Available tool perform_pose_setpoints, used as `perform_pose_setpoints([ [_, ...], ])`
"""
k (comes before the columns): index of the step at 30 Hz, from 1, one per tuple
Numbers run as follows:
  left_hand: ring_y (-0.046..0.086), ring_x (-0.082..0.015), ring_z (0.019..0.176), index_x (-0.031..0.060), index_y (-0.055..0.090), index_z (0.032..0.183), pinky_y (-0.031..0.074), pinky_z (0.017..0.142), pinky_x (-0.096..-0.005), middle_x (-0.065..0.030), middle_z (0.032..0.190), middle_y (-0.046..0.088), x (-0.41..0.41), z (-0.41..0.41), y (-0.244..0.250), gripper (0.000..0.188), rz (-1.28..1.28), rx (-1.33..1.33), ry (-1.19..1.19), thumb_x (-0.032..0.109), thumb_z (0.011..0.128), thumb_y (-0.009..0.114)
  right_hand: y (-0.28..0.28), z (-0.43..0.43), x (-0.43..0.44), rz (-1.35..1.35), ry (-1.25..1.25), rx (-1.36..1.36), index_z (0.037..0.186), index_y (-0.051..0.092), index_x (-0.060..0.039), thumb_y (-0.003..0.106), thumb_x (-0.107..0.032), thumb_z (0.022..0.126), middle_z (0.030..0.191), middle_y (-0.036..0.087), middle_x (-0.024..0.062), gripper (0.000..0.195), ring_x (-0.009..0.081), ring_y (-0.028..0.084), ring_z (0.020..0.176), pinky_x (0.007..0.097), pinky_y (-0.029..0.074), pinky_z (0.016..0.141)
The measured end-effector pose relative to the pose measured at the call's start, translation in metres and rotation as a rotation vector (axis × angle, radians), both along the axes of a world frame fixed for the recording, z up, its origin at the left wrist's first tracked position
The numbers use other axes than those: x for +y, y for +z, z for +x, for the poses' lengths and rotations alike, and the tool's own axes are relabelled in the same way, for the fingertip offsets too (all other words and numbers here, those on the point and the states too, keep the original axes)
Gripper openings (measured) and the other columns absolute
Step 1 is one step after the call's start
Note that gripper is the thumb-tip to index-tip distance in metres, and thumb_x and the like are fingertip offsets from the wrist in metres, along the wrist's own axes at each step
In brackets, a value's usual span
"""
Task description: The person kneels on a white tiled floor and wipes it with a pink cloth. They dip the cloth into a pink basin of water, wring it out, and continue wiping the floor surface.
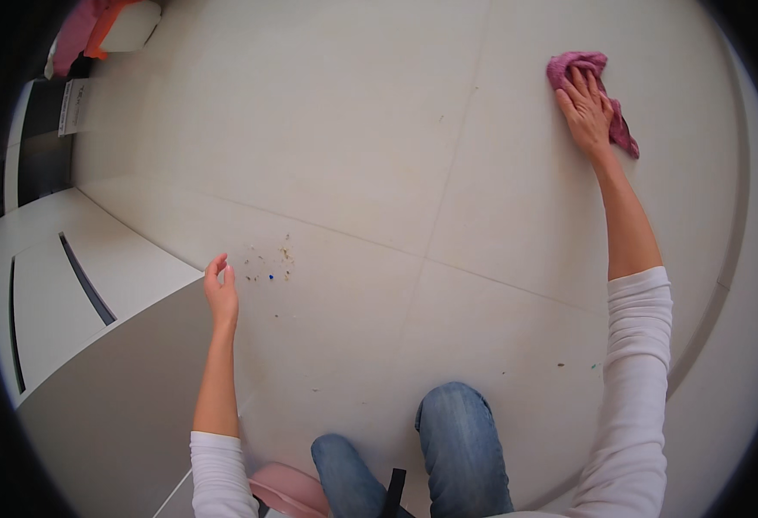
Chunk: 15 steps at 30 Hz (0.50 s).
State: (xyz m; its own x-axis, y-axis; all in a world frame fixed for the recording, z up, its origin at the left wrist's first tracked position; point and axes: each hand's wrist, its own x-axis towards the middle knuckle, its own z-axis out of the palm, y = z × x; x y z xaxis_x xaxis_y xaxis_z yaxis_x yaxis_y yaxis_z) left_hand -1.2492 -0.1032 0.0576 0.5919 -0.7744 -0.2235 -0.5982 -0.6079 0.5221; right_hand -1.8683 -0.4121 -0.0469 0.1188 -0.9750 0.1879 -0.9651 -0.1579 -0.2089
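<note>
A crumpled pink cloth [623, 133] lies on the tiled floor [366, 162] at the upper right. My right hand [586, 116] presses flat on it with the fingers spread, and the arm is stretched far forward. At the left, my left hand [221, 285] is raised with bent fingers and holds nothing. It is beside the corner of a white cabinet; whether it touches the cabinet I cannot tell. Just right of that hand, crumbs and debris [286, 256] are scattered on the tiles, with a small blue bit [271, 277] among them.
The white cabinet [126, 239] with dark handle slots borders the left side. A pink basin [291, 489] stands beside my knees [459, 414]. Along the right runs a baseboard [738, 213]. Pink and orange items [97, 32] are at the upper left. Small specks [560, 364] dot the floor near my right arm.
</note>
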Motion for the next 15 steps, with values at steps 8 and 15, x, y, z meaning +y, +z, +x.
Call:
perform_pose_setpoints([
  [8, 0.046, -0.028, 0.122, 0.0006, 0.05, 0.128, 0.036, 0.102, -0.0364, -0.016, 0.13, 0.049, -0.099, 0.034, -0.021, 0.038, -0.114, -0.196, -0.112, 0.021, 0.096, 0.045, 0.044, 0.177, 0.106, 0.227, 0.579, -0.192, 0.12, 0.06, -0.0183, 0.05, -0.032, 0.093, 0.144, 0.041, 0.0012, 0.032, 0.0207, 0.026, 0.139, 0.0447, 0.02, 0.106],
  [15, 0.021, -0.027, 0.141, 0.0142, 0.029, 0.146, 0.018, 0.112, -0.0467, -0.0103, 0.152, 0.026, -0.221, 0.007, -0.075, 0.052, -0.021, -0.312, -0.402, 0.036, 0.099, 0.035, 0.074, 0.242, 0.307, 0.894, 0.962, -0.606, 0.12, 0.059, -0.008, 0.051, -0.027, 0.094, 0.131, 0.053, 0.0016, 0.033, 0.0228, 0.041, 0.124, 0.0416, 0.033, 0.098],
])
